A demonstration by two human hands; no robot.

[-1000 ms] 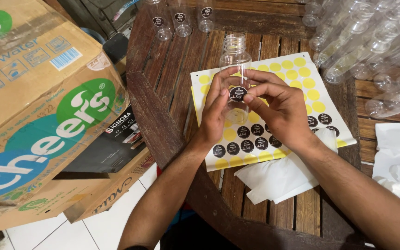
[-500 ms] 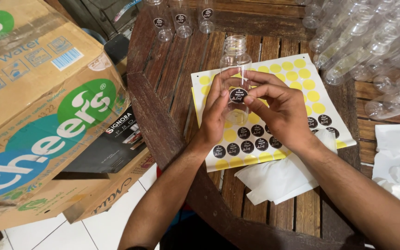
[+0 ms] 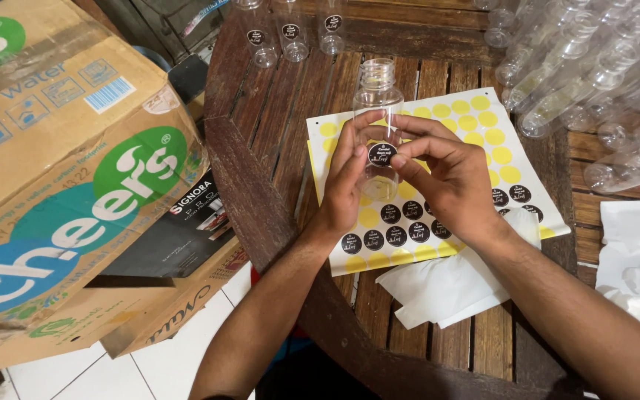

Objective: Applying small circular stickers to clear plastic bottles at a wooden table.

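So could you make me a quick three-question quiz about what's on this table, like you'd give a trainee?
1. True or false: both hands hold the clear plastic bottle above the sticker sheet.
2. What colour is the round sticker on the bottle: A yellow, B black, C green?
3. Where do the three labelled bottles stand: near or far edge of the wooden table?

Key: 1 true, left hand and right hand both grip it. 2 B. 3 far edge.

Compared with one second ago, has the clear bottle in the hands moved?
No. The clear bottle sits at the same place over the yellow sticker sheet, between the left hand and right hand.
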